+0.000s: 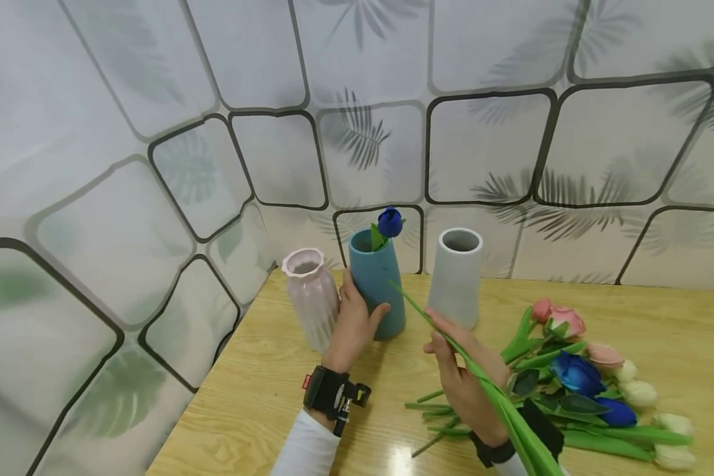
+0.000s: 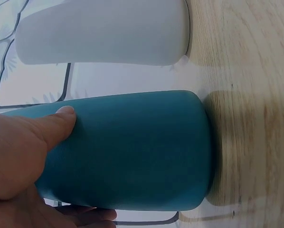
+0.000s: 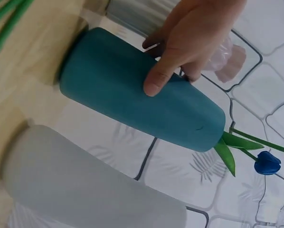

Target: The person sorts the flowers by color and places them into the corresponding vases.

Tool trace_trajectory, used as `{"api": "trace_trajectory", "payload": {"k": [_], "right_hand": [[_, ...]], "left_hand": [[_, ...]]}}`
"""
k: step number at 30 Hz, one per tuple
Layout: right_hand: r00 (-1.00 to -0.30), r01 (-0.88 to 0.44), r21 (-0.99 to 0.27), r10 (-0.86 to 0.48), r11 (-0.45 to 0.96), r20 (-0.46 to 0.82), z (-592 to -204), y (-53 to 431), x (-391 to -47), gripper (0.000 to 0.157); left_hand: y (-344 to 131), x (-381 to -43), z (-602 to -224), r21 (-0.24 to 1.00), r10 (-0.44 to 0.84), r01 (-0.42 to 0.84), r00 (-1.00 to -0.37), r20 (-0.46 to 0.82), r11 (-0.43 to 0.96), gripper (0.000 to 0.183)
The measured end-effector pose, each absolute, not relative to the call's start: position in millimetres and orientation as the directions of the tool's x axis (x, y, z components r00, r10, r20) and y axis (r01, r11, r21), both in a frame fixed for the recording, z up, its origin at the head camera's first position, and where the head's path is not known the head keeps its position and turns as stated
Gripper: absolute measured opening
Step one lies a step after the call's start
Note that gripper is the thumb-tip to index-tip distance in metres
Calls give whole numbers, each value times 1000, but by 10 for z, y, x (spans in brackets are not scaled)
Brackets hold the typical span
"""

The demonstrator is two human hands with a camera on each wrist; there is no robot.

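A blue-green vase [image 1: 373,281] stands upright on the table, with a blue artificial tulip [image 1: 390,223] and its green leaf rising from its mouth. My left hand [image 1: 355,320] grips this vase from the left, thumb [image 2: 61,124] across the front and the other fingers round the far side. In my right hand [image 1: 470,377] is an artificial flower with a long green stem [image 1: 476,370], pinched between thumb and fingers. Its cut end points up and left toward the vase, overlapping the vase's side in the head view, while its bloom lies outside the frame.
A pale pink fluted vase [image 1: 312,304] is just left of the left hand. To the right stands a light grey vase [image 1: 457,277]. Pink, blue and white artificial flowers [image 1: 577,373] lie heaped on the wooden table [image 1: 244,403], stems leftward. A patterned wall covering [image 1: 369,152] rises behind.
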State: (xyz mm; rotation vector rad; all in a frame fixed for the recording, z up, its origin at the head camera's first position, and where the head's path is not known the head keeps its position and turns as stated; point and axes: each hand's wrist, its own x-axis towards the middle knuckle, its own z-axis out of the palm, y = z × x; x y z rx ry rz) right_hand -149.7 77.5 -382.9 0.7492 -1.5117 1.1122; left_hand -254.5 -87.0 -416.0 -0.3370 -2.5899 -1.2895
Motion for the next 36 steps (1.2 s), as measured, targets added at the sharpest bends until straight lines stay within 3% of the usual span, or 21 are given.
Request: {"api": "trace_trajectory", "payload": {"k": [6,9,12,17,27,32,36], "right_hand": [[-20,-916,-44,64,399,998,-3653,626,-1672,28],[13,-915,-2,36,402,999,-3598,565,-1778,27],[-3,-914,-5,6,405,1000,-3547,532,-1856,28],[-128,-899,-110,-14,423,992,-3520,512,-1942,31],[-507,-733,-426,-9,531,862,-3500,484,-2134,25],[-662,-566,-454,-52,688,747,-3403,438,-2247,26],[-767,-518,-520,-100,679,634,-3310,381,-2332,28]], "left_hand": [[-874,-2538,-4195,745,85,300,-946,313,596,96],[-883,-2538,-4216,736,95,314,-941,324,600,96],[-889,-2539,-4222,724,115,340,-932,343,600,96],[-891,-2538,-4204,722,126,354,-928,351,595,97],[-877,-2558,-4164,710,144,366,-924,354,601,95],[-873,-2548,-4153,708,141,357,-927,347,609,94],[-877,-2545,-4160,700,153,373,-921,357,610,93]]}}
